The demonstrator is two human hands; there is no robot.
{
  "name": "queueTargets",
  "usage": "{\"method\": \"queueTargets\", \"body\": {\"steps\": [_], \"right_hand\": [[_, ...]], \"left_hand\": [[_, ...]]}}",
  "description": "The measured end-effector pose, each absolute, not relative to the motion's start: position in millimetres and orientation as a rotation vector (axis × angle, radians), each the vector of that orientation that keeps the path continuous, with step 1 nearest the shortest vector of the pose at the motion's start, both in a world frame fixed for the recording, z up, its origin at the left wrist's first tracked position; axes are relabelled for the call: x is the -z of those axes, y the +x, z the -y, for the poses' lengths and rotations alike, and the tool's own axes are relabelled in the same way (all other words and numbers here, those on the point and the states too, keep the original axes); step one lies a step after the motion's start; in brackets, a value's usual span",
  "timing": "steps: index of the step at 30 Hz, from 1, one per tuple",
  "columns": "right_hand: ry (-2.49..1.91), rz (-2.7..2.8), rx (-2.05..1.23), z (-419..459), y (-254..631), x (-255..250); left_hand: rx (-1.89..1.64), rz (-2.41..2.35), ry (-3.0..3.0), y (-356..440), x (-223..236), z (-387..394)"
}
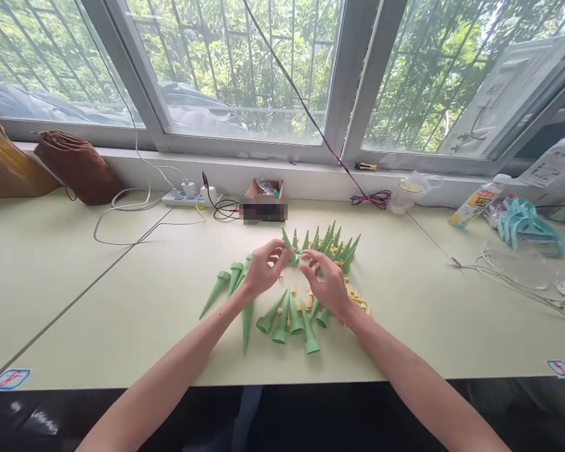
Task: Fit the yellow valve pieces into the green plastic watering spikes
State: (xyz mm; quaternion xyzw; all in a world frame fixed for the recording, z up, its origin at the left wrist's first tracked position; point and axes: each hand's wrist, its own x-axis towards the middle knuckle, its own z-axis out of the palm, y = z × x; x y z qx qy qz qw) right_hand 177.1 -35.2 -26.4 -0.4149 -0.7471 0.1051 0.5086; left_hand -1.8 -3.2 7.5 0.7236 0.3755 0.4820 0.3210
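My left hand (267, 267) is closed at the edge of a green plastic cone spike (292, 258), with its fingertips on it. My right hand (327, 282) faces it with curled fingers close to the same spot; whatever small piece is between them is too tiny to make out. Behind the right hand stands a group of upright green spikes (328, 240) with small yellow parts among them. In front of both hands lie several loose green spikes (312, 342), their wide ends toward me. Capped green spikes (215, 293) lie beside my left forearm. Small yellow plastic parts (355, 298) are scattered by my right wrist.
At the back of the table are a power strip (176, 198), a small open box (263, 188) and coiled cable (371, 199). A brown pouch (78, 166) is at the left. A bottle (478, 204) and blue hangers (530, 226) are at the right.
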Motion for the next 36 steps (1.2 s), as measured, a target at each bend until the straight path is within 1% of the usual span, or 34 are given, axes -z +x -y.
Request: {"method": "queueTargets", "body": {"steps": [4,10,17,25,36], "right_hand": [[-1.015,1.832,-0.202,37.8,182.7,23.9],[-1.093,1.994,-0.182,36.2,193.5,6.9],[-1.279,2.487,-0.244,44.1,195.9,-27.3],[-1.323,2.7,-0.258,48.4,200.1,-27.4],[-1.342,2.741,-0.24,58.2,194.9,-19.2]], "left_hand": [[-1.298,-1.062,1.822,-9.1,-3.8,0.7],[-1.229,-0.975,1.559,-7.3,-2.4,-0.7],[-1.157,-0.975,1.6,-1.1,-2.5,4.4],[-1.184,-0.898,1.349,3.3,0.9,5.5],[-1.16,-0.899,1.338,9.5,-0.1,13.3]]}}
